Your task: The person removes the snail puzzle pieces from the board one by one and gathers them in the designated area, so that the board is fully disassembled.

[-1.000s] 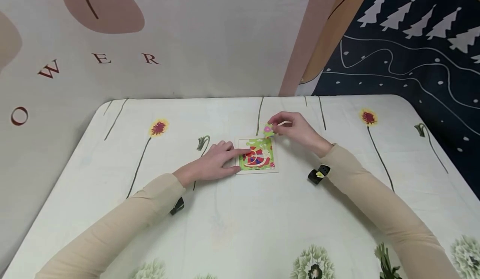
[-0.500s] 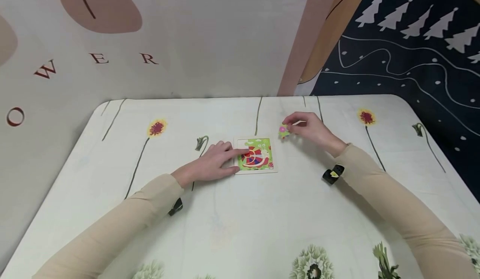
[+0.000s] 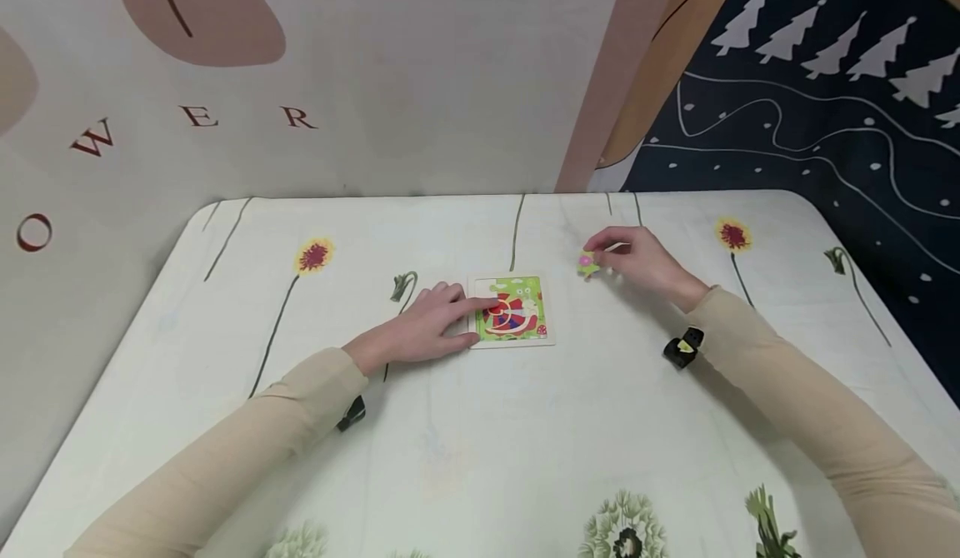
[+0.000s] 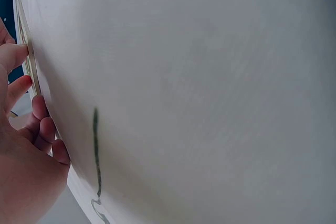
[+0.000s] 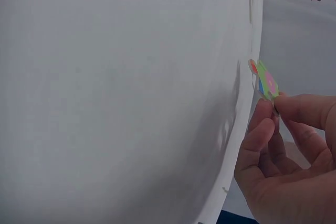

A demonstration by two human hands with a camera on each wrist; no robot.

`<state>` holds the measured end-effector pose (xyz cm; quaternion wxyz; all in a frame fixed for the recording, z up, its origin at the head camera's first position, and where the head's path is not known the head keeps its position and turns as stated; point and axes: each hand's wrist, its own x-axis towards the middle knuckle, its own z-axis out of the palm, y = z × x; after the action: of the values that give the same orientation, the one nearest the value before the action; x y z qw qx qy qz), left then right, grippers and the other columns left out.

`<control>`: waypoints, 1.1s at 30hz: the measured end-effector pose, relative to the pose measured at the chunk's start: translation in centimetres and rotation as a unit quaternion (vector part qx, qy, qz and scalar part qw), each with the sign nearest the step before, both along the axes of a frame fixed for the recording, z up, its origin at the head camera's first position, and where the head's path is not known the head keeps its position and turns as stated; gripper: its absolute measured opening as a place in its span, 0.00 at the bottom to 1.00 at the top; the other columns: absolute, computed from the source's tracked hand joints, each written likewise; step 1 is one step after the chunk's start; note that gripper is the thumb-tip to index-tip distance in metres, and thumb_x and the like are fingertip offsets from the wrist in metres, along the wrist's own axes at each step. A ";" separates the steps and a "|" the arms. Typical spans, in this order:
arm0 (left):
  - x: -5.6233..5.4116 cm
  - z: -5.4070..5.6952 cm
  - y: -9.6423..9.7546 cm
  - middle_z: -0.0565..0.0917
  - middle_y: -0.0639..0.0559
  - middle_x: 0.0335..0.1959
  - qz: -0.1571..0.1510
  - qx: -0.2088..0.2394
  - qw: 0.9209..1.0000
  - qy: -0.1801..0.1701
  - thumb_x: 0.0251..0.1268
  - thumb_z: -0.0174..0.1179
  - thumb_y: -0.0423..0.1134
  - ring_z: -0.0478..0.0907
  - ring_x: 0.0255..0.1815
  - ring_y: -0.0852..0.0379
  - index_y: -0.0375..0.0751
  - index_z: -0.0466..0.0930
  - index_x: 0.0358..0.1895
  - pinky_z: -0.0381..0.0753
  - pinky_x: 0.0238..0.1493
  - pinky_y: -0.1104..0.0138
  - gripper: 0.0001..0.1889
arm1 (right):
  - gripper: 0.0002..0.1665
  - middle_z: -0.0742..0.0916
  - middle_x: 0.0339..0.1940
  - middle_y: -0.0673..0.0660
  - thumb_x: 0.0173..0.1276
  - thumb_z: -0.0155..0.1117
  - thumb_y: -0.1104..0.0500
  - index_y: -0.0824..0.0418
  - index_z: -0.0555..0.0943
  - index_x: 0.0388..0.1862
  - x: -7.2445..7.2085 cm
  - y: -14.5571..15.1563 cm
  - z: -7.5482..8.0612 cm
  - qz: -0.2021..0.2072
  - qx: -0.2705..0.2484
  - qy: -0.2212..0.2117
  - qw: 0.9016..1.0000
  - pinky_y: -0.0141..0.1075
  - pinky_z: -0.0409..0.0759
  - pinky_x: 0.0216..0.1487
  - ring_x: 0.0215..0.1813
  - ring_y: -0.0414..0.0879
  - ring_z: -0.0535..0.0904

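Being carried farther right, away from the puzzle point(image 3: 517, 316), a small bright piece point(image 3: 588, 264) is pinched between the thumb and fingers of the right hand point(image 3: 647, 263). So the puzzle is left unfinished, it seems. On the white table point(image 3: 480, 458), it is touched by the left hand point(image 3: 429, 325), whose pointing finger is laid out straight.

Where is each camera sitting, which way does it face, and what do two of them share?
Head: worn on the head, facing forward and down over the tabletop; both arms show, left hand on the puzzle board, right hand pinching a puzzle piece.
Left wrist: on that wrist, facing mostly tabletop; left-hand fingers show at picture left.
Right wrist: on that wrist, facing mostly tabletop; the right hand shows at picture right.
Shared: head and right wrist both show the puzzle piece.
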<state>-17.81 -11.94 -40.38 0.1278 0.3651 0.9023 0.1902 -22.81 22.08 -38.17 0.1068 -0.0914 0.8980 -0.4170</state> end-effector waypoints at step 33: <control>0.0 0.0 0.0 0.72 0.52 0.38 0.004 0.002 1.000 0.001 0.69 0.60 0.48 0.61 0.39 0.56 0.54 0.69 0.73 0.57 0.42 0.65 0.29 | 0.13 0.84 0.53 0.66 0.73 0.57 0.65 0.67 0.83 0.51 -1.9 1.4 -0.9 0.015 0.057 -0.003 0.998 0.41 0.70 0.56 0.51 0.54 0.75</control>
<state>-17.80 -11.94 -40.36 0.1257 0.3617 0.9036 0.1920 -24.75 23.44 -39.11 0.1204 -0.0970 0.9186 -0.3637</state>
